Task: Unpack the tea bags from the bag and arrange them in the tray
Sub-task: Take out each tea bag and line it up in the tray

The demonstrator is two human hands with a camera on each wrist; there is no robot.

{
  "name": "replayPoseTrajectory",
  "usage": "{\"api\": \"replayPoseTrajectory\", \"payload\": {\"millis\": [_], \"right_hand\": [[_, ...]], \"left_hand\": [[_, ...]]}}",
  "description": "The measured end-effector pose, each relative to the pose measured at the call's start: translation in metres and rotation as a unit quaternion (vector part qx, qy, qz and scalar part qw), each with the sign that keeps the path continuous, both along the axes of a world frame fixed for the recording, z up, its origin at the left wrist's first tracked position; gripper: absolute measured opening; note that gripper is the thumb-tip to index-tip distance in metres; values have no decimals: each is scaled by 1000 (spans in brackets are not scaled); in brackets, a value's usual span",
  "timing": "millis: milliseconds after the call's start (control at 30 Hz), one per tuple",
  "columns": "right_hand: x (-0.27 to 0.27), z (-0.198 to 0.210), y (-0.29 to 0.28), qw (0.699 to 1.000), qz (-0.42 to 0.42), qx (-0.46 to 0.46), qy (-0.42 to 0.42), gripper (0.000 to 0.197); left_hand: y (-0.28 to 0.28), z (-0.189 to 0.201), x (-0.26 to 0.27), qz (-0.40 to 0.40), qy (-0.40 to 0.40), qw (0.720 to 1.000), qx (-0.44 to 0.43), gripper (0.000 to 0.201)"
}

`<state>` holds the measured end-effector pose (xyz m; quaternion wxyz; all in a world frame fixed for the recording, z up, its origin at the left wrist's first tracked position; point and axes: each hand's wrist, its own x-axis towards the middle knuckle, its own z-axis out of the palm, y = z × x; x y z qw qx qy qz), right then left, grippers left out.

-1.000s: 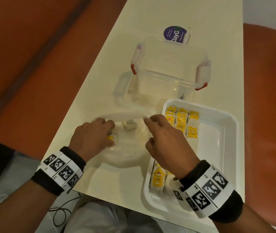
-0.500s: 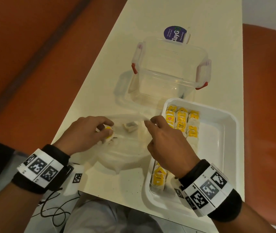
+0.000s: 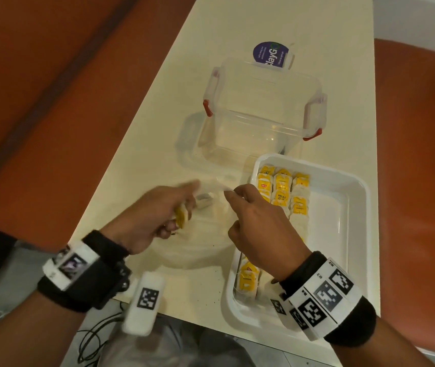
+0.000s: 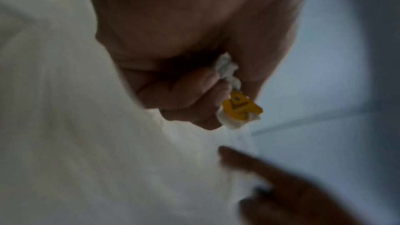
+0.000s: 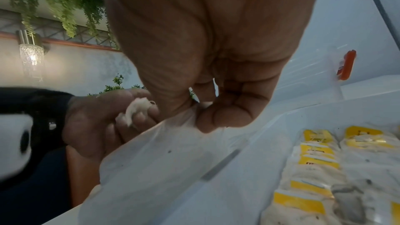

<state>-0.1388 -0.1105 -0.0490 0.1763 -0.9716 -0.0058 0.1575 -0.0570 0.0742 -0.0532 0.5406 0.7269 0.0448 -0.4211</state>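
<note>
Nearest the table's front edge, the left hand [image 3: 150, 221] clutches a tea bag [image 4: 238, 109] above the clear bag [image 3: 203, 234], whose rim the right hand [image 3: 258, 226] pinches. Beside them, the white tray [image 3: 354, 234] holds rows of tea bags [image 3: 282, 189]. Beyond stands a clear plastic container [image 3: 264, 107].

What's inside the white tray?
Rows of tea bags with yellow tags lie in the white tray, along its left side. The right hand covers the middle of those rows, so those bags can't be seen.
</note>
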Motion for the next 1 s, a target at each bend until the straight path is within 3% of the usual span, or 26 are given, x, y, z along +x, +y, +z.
{"api": "replayPoseTrajectory", "payload": {"millis": [33, 100, 133, 167, 267, 333, 400, 467, 567, 633, 667, 733, 800, 900, 1000], "right_hand": [[0, 0, 0, 1000, 1, -3, 1, 59], [-2, 0, 0, 1000, 0, -6, 3, 58], [-3, 1, 0, 1000, 1, -7, 6, 58], [-4, 2, 0, 1000, 3, -8, 8, 58], [-7, 1, 0, 1000, 1, -4, 13, 61], [-8, 0, -1, 1000, -3, -4, 18, 61], [-10, -1, -1, 1000, -6, -9, 24, 61], [-10, -1, -1, 1000, -12, -12, 26, 60], [-10, -5, 0, 999, -21, -26, 21, 59], [-10, -6, -1, 999, -32, -32, 4, 58], [-9, -6, -3, 999, -39, -34, -6, 57], [-7, -6, -6, 997, -56, -42, -25, 55], [-3, -3, -10, 995, -78, -47, -42, 51], [0, 6, -14, 993, -96, -52, -49, 50], [-5, 16, -20, 989, -120, -45, -80, 44]], "left_hand": [[-6, -7, -4, -98, -139, 977, 127, 39], [-18, -20, -9, -256, -371, 819, 354, 31], [-22, -25, -11, -275, -424, 762, 405, 35], [-24, -30, -11, -276, -454, 738, 415, 41], [-27, -42, -3, -254, -482, 742, 390, 40], [-29, -48, -1, -261, -498, 727, 394, 35], [-30, -46, -1, -247, -506, 733, 383, 32], [-24, -36, 1, -198, -499, 773, 337, 30], [-4, -14, 5, -106, -406, 880, 223, 21], [12, -5, 11, 6, -283, 955, 86, 22], [18, -2, 14, 73, -208, 975, 21, 29], [27, 1, 18, 178, -75, 979, -72, 39], [27, 2, 21, 225, 3, 964, -144, 34], [17, 3, 21, 221, 54, 948, -223, 16], [4, 3, 17, 221, 76, 934, -269, 25]]}}
